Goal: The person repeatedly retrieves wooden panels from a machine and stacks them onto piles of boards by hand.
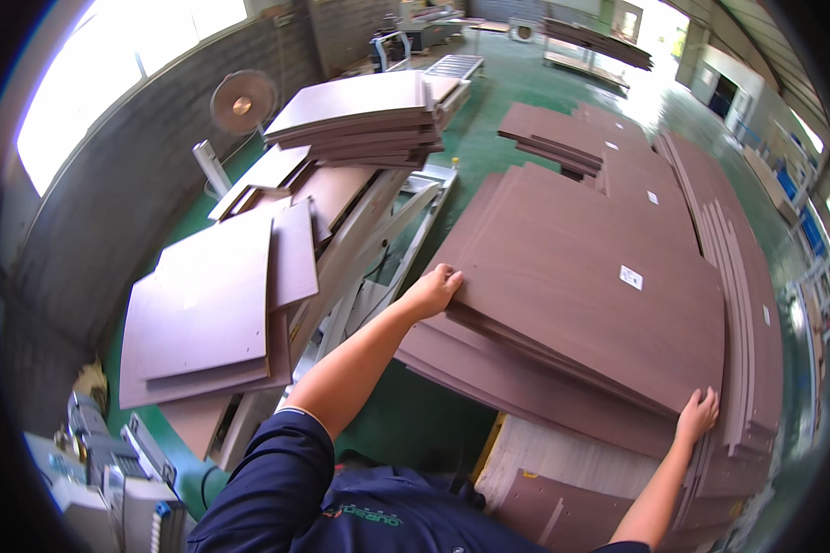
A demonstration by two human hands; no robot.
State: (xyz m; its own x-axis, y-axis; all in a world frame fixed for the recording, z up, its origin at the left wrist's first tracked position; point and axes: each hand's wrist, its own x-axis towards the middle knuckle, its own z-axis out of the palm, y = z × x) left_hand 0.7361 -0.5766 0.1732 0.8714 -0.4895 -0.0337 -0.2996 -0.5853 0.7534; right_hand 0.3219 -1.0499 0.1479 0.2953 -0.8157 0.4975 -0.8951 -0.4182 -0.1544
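A large brown flat panel (pixel 563 286) with a small white label (pixel 631 277) lies on top of a stack of similar boards in front of me. My left hand (pixel 433 291) is closed on its near left corner, thumb and fingers curled over the edge. At the near right corner, my right hand (pixel 698 415) grips the same panel, fingers bent over the top. Beneath it, more brown boards (pixel 526 369) stick out unevenly toward me; the fingers' undersides are hidden.
Left of me, a conveyor frame (pixel 341 249) carries loose panels (pixel 207 295) and a taller pile (pixel 360 111). Narrow boards (pixel 733 295) are stacked along the right. A round fan (pixel 243 103) stands by the wall. Machine parts (pixel 120 479) sit at lower left, a pale board (pixel 563 456) below the stack.
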